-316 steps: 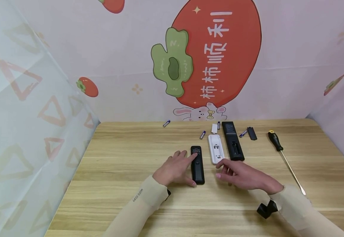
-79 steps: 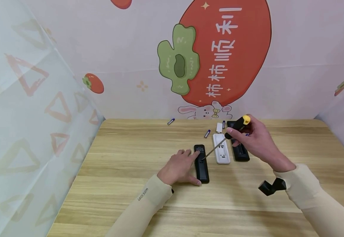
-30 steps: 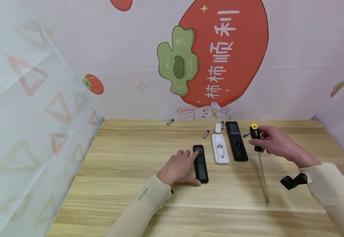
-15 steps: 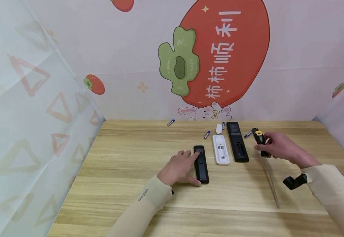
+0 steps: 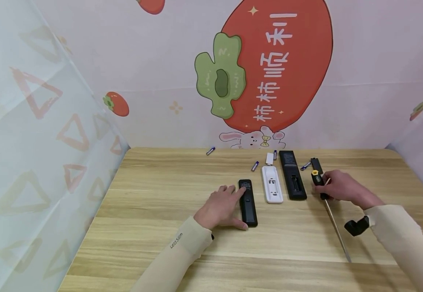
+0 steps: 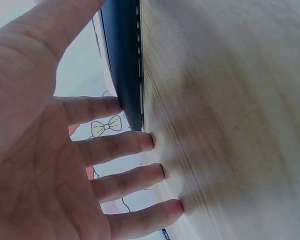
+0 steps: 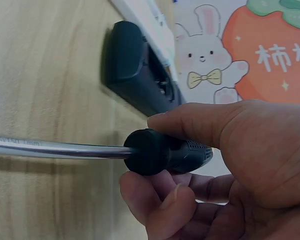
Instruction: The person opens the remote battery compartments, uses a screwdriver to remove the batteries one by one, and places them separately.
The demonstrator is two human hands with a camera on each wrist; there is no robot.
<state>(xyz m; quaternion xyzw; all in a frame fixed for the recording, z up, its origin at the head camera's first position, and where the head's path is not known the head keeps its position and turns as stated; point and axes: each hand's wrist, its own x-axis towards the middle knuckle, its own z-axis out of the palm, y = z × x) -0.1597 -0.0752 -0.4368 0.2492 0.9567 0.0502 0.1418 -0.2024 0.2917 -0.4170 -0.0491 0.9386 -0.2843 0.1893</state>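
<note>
My left hand (image 5: 220, 206) lies spread on the table, its straight index finger touching the upper end of a black remote control (image 5: 248, 209) and its thumb at the lower end. In the left wrist view, the other fingertips rest on the wood beside the remote. To the right, my right hand (image 5: 346, 190) pinches the black handle of a screwdriver (image 7: 147, 152) between thumb and fingers. Its long metal shaft slants toward the table's front, and the yellow-capped end points to the back. Behind the handle lies a small black battery cover (image 5: 316, 163), partly hidden.
Between the hands lie a white remote (image 5: 272, 186) and a larger black remote (image 5: 292, 176), both with uncovered battery bays. A white cover (image 5: 270, 158) sits behind the white remote. Several small batteries (image 5: 255, 166) are scattered toward the back, where a printed cloth (image 5: 153, 65) rises.
Earlier the right hand took up the screwdriver from the right and put its tip on the near black remote. Since then it has carried the screwdriver back right and lowered it. The left hand stays put.
</note>
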